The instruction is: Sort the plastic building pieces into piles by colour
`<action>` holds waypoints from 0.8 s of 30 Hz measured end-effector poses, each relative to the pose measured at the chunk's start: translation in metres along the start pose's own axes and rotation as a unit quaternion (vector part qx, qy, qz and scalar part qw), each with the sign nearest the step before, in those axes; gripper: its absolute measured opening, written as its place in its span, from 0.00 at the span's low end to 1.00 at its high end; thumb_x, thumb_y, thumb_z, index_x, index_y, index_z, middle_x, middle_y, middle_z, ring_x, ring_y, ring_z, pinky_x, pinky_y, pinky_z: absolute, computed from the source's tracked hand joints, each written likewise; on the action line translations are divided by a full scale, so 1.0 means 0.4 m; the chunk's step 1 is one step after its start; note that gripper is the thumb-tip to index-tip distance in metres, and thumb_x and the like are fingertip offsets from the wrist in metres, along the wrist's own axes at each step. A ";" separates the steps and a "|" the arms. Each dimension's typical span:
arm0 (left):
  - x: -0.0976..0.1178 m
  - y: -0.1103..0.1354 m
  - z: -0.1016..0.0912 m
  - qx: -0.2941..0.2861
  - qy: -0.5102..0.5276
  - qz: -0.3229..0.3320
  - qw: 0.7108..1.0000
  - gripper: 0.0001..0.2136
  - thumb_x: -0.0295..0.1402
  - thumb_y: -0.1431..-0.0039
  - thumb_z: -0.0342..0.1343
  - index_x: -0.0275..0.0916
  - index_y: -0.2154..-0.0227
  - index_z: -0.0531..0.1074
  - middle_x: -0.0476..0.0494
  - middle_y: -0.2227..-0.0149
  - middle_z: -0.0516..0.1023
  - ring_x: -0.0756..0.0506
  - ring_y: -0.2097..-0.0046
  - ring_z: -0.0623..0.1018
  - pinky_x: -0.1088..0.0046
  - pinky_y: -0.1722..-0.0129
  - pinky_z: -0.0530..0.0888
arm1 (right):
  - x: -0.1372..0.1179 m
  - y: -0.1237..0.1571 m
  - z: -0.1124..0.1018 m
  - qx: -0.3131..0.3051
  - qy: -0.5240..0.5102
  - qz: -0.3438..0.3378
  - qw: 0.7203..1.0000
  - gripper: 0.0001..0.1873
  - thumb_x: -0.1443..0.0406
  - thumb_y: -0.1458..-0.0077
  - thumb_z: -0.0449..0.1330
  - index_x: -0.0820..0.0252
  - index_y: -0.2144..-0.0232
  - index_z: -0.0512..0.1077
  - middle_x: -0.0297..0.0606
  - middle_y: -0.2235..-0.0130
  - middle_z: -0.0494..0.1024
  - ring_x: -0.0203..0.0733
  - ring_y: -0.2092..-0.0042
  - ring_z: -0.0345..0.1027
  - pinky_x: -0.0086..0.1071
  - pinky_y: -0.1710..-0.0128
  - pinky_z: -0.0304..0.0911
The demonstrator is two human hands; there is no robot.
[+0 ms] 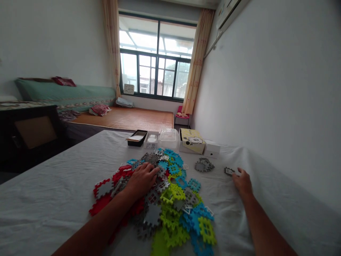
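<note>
A heap of toothed plastic building tiles in red, grey, blue and lime green lies on the white-covered table. My left hand [144, 179] rests palm down on the upper part of the heap, its fingers spread over grey tiles [153, 159] and touching them. Red tiles [102, 204] lie to its left, lime green tiles [170, 215] and blue tiles [195, 220] to its right. Out to the right, my right hand [242, 182] pinches the near edge of a small grey tile with a white window frame [229, 171], low over the cloth. A separate small pile of grey tiles [204, 165] lies left of it.
Along the table's far side stand a black open box [137, 138], a small white box [151, 140], a clear plastic container [169, 138], a yellow cartoon box [192, 141] and a white carton [212, 150]. A white wall [279, 106] rises at the right, and a bed [128, 117] stands beyond.
</note>
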State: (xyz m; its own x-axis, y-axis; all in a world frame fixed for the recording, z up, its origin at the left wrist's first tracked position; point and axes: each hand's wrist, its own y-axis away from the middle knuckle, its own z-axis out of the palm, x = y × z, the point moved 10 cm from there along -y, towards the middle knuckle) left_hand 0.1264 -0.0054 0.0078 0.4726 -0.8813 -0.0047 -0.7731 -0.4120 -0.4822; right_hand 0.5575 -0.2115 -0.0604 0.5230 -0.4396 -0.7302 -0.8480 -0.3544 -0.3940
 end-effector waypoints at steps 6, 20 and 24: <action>0.000 0.000 -0.004 0.004 0.001 -0.001 1.000 0.13 0.30 0.42 0.49 0.47 0.54 0.69 0.45 0.61 0.72 0.43 0.52 0.68 0.64 0.51 0.64 | -0.137 0.090 0.159 -0.150 0.060 -0.132 0.978 0.26 0.57 0.48 0.49 0.63 0.49 0.64 0.46 0.56 0.76 0.48 0.53 0.68 0.41 0.52 0.61; 0.000 -0.002 0.004 -0.011 -0.012 -0.001 1.000 0.14 0.30 0.41 0.48 0.47 0.53 0.67 0.45 0.60 0.72 0.43 0.52 0.68 0.64 0.51 0.64 | -0.042 0.036 0.090 -0.105 0.258 -0.139 0.950 0.21 0.54 0.49 0.51 0.55 0.57 0.72 0.44 0.56 0.76 0.53 0.56 0.68 0.44 0.58 0.62; 0.000 0.002 -0.003 -0.004 -0.010 -0.003 1.000 0.13 0.30 0.41 0.48 0.47 0.54 0.68 0.45 0.61 0.71 0.43 0.53 0.68 0.64 0.51 0.64 | -0.067 0.046 0.077 -0.090 0.196 -0.128 0.968 0.18 0.53 0.52 0.53 0.57 0.64 0.72 0.42 0.64 0.79 0.49 0.61 0.71 0.40 0.57 0.62</action>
State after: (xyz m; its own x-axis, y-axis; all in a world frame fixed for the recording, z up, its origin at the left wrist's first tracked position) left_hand 0.1253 -0.0060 0.0086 0.4857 -0.8739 -0.0192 -0.7731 -0.4192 -0.4759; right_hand 0.5250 -0.1809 -0.0651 0.7359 -0.5857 -0.3396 -0.6765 -0.6161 -0.4035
